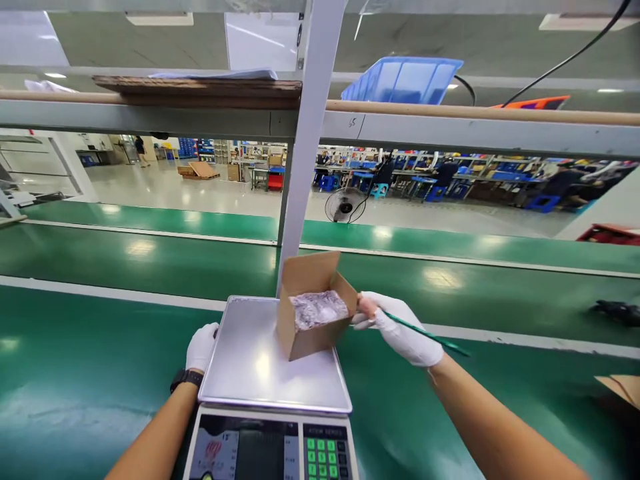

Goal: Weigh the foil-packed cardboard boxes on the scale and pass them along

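Observation:
An open cardboard box [313, 341] is tilted over the metal plate of a weighing scale [240, 380]. Inside it lies a bubble-wrapped item [320, 309]. My right hand [393, 323], in a white glove with a bare fingertip showing, is closed on the box's right side. A thin green strip [425, 332] runs from that hand back along the wrist. At the scale's left edge is my gloved left hand [201, 347], its fingers curled. Something dark shows at its fingertips, partly hidden by the plate.
A green conveyor surface [100, 347] stretches under and beyond the scale. Just behind the box rises a white post [305, 147]. Overhead, a shelf carries a blue bin [405, 80] and a wooden board [200, 90]. A dark object [617, 312] and cardboard [623, 388] lie at right.

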`<action>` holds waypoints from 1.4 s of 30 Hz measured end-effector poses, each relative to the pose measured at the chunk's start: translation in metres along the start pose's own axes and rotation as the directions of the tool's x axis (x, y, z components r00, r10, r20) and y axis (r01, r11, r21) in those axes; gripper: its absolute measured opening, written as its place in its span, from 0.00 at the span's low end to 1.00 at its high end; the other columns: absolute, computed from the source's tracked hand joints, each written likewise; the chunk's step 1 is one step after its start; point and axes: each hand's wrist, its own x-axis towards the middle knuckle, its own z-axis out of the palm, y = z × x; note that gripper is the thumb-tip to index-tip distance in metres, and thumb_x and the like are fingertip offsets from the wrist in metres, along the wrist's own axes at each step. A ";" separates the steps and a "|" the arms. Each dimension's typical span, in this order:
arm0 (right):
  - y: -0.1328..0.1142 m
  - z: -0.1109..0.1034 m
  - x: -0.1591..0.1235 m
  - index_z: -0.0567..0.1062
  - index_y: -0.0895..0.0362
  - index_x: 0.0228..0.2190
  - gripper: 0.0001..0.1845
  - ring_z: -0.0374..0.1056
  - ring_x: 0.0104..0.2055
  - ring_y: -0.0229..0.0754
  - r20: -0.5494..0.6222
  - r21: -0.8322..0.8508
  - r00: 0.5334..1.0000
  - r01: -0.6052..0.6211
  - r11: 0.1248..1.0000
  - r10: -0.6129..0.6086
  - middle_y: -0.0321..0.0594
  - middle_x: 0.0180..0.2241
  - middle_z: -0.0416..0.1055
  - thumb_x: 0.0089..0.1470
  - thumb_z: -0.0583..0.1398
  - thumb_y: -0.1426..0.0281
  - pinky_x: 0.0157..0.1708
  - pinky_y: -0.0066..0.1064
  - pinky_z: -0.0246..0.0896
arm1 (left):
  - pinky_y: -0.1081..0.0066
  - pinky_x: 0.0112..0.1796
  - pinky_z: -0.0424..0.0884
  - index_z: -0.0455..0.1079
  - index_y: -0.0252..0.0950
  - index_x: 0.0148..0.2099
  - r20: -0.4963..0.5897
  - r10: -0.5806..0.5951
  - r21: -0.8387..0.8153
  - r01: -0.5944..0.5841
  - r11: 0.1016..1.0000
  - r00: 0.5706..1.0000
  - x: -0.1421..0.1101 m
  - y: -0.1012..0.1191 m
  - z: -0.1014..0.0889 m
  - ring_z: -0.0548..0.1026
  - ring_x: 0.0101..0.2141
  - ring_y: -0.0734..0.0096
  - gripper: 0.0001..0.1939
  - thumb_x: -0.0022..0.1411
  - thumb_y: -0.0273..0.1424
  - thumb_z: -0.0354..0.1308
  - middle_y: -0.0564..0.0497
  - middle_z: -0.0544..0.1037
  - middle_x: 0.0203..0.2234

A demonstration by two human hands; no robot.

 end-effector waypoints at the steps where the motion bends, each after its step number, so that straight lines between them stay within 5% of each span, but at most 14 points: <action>1: 0.004 0.006 -0.010 0.74 0.58 0.36 0.27 0.75 0.34 0.47 0.000 0.137 0.999 -0.036 0.990 0.036 0.46 0.34 0.76 0.58 0.55 0.46 0.34 0.35 0.73 | 0.69 0.35 0.67 0.69 0.32 0.36 0.006 -0.007 -0.003 0.007 1.000 1.000 0.003 -0.006 0.001 0.70 0.32 0.67 0.17 0.66 0.43 0.56 0.49 0.70 0.30; 4: 0.046 0.022 -0.035 0.74 0.61 0.43 0.32 0.76 0.37 0.50 -0.146 0.333 0.958 -0.189 0.924 0.248 0.53 0.41 0.76 0.52 0.61 0.45 0.37 0.40 0.75 | 0.70 0.31 0.61 0.67 0.34 0.29 -0.012 -0.048 -0.024 0.048 0.999 0.999 0.005 -0.027 0.001 0.67 0.28 0.68 0.18 0.65 0.41 0.49 0.50 0.70 0.24; 7: 0.104 0.045 -0.066 0.74 0.61 0.39 0.31 0.76 0.35 0.50 -0.240 0.361 0.851 -0.368 0.857 0.467 0.53 0.38 0.76 0.43 0.66 0.47 0.36 0.39 0.75 | 0.70 0.32 0.60 0.67 0.36 0.29 -0.049 -0.102 -0.053 0.099 0.994 0.994 -0.005 -0.050 -0.008 0.68 0.30 0.67 0.23 0.63 0.48 0.46 0.51 0.71 0.25; 10: 0.139 0.070 -0.107 0.74 0.61 0.40 0.28 0.75 0.35 0.46 -0.390 0.302 0.782 -0.390 0.870 0.486 0.50 0.37 0.77 0.47 0.64 0.51 0.37 0.36 0.74 | 0.70 0.36 0.65 0.71 0.35 0.35 -0.033 -0.165 -0.189 0.156 0.970 0.986 -0.021 -0.066 -0.020 0.72 0.34 0.64 0.27 0.59 0.54 0.46 0.48 0.75 0.31; 16: 0.134 0.090 -0.139 0.72 0.63 0.49 0.32 0.71 0.30 0.40 -0.514 0.273 0.752 -0.312 0.910 0.412 0.49 0.37 0.75 0.56 0.57 0.50 0.32 0.32 0.70 | 0.69 0.39 0.70 0.73 0.30 0.38 -0.013 -0.319 -0.531 0.264 0.805 0.948 -0.058 -0.061 -0.031 0.74 0.36 0.61 0.29 0.52 0.54 0.59 0.43 0.76 0.33; 22: 0.132 0.079 -0.124 0.75 0.63 0.32 0.32 0.62 0.21 0.38 -0.520 0.269 0.726 -0.361 0.893 0.450 0.42 0.23 0.69 0.51 0.58 0.43 0.20 0.28 0.58 | 0.75 0.31 0.69 0.70 0.29 0.43 0.143 -0.401 -0.789 0.349 0.506 0.905 -0.076 -0.038 -0.033 0.73 0.33 0.66 0.34 0.44 0.53 0.68 0.43 0.75 0.34; 24: 0.122 0.072 -0.119 0.73 0.61 0.30 0.31 0.62 0.20 0.38 -0.538 0.252 0.729 -0.340 0.906 0.423 0.41 0.21 0.68 0.51 0.58 0.43 0.19 0.28 0.56 | 0.76 0.31 0.68 0.70 0.29 0.42 0.131 -0.372 -0.818 0.313 0.483 0.919 -0.078 -0.024 -0.041 0.73 0.32 0.67 0.35 0.44 0.53 0.69 0.43 0.75 0.34; 29: 0.053 0.052 -0.110 0.70 0.57 0.22 0.30 0.59 0.18 0.38 -0.587 0.000 0.803 -0.128 0.992 0.104 0.37 0.16 0.61 0.58 0.54 0.44 0.21 0.29 0.57 | 0.72 0.36 0.71 0.71 0.29 0.42 -0.013 -0.182 -0.759 0.109 0.641 0.983 -0.077 0.029 -0.073 0.74 0.35 0.64 0.30 0.55 0.54 0.62 0.43 0.75 0.36; 33: -0.022 0.056 -0.096 0.71 0.58 0.22 0.27 0.61 0.18 0.37 -0.414 0.020 0.902 0.140 0.990 -0.119 0.38 0.17 0.64 0.60 0.56 0.49 0.20 0.28 0.58 | 0.70 0.36 0.69 0.70 0.32 0.40 -0.088 0.049 -0.627 -0.093 0.774 0.995 -0.074 0.082 -0.087 0.73 0.33 0.65 0.27 0.62 0.54 0.54 0.46 0.74 0.32; 38: -0.088 0.088 -0.059 0.73 0.58 0.26 0.21 0.65 0.25 0.37 -0.191 0.102 0.938 0.311 0.945 -0.288 0.37 0.22 0.68 0.62 0.56 0.55 0.26 0.27 0.60 | 0.72 0.29 0.57 0.63 0.34 0.29 -0.022 0.340 -0.267 -0.333 0.904 0.940 -0.075 0.132 -0.078 0.64 0.25 0.72 0.29 0.61 0.57 0.53 0.53 0.66 0.21; 42: -0.105 0.106 -0.033 0.71 0.57 0.25 0.20 0.63 0.24 0.36 -0.003 0.073 0.953 0.304 0.950 -0.304 0.35 0.21 0.68 0.60 0.56 0.56 0.26 0.26 0.57 | 0.72 0.29 0.59 0.63 0.35 0.29 -0.001 0.351 -0.423 -0.318 0.848 0.936 -0.074 0.138 -0.068 0.65 0.25 0.70 0.27 0.67 0.53 0.46 0.51 0.68 0.22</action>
